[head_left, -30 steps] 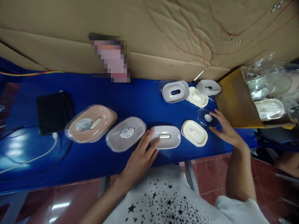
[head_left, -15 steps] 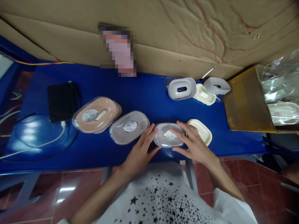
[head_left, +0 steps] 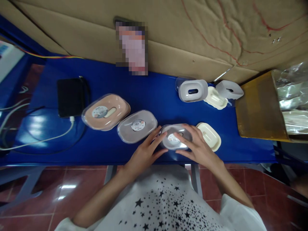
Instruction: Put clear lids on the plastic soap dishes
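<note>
An oval grey plastic container [head_left: 166,137] under a clear cover with a round sticker lies on the blue table in front of me. My left hand [head_left: 149,146] has its fingers and thumb around the left end. At the right end, my right hand [head_left: 194,144] grips it the same way, with a finger over the top. To the left lie a similar grey container [head_left: 127,130] and a peach container [head_left: 117,107], both with clear covers and stickers. A cream oval tray [head_left: 213,136] sits just right of my right hand.
Farther back are two grey oval shells [head_left: 181,91] [head_left: 222,88] with slots, and a cream piece [head_left: 216,99] between them. A cardboard box [head_left: 255,106] with plastic-wrapped pieces stands right. A black device [head_left: 69,98] with a white cable [head_left: 64,131] lies left. Cardboard [head_left: 168,53] lines the back.
My view has shifted, so the table things appear farther right. Both hands stay around the grey container. Its sticker now shows farther left on it, with the pale middle piece to the sticker's right.
</note>
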Tool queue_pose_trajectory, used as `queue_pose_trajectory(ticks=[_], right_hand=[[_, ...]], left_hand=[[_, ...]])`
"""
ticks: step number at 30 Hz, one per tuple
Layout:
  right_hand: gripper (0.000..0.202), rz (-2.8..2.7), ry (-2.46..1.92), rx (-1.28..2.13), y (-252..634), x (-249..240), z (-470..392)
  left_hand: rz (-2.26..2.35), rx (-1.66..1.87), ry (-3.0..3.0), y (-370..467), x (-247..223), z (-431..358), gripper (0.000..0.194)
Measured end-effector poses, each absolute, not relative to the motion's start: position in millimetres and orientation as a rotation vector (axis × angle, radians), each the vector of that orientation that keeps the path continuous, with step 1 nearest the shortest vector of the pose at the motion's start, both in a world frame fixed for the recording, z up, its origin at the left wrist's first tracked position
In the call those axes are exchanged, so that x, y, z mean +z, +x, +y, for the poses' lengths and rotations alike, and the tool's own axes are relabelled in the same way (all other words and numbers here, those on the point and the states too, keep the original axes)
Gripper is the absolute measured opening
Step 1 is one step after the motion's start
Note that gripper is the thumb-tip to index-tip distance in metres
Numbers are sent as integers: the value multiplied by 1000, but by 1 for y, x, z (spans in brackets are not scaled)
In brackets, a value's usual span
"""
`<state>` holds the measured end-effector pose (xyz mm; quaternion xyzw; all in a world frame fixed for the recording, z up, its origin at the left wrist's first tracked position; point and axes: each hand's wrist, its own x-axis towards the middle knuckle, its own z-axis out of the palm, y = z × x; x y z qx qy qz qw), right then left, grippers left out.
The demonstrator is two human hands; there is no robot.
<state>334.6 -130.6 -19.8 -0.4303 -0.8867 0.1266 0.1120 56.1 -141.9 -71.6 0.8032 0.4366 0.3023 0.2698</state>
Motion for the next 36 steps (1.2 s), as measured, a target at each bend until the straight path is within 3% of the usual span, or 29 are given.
queue_pose_trajectory(ticks=[8, 19, 24, 30, 36], right_hand=[[85, -2545, -1235, 442, 352, -25, -124], [75, -2588, -1162, 587, 366, -21, -98], [84, -2601, -1184, 426, 360, -31, -89], [100, -2409, -1567, 190, 312, -44, -68], [81, -2339, -1551, 249, 305, -32, -39]], left_hand=[[1168, 814, 2155, 62, -68, -145, 80], [1149, 769, 2115, 74, -67, -124, 70], [1221, 807, 2141, 85, -65, -118, 80], [1220, 994, 2349, 114, -57, -135, 85], [1141, 988, 2259, 115, -60, -141, 70]])
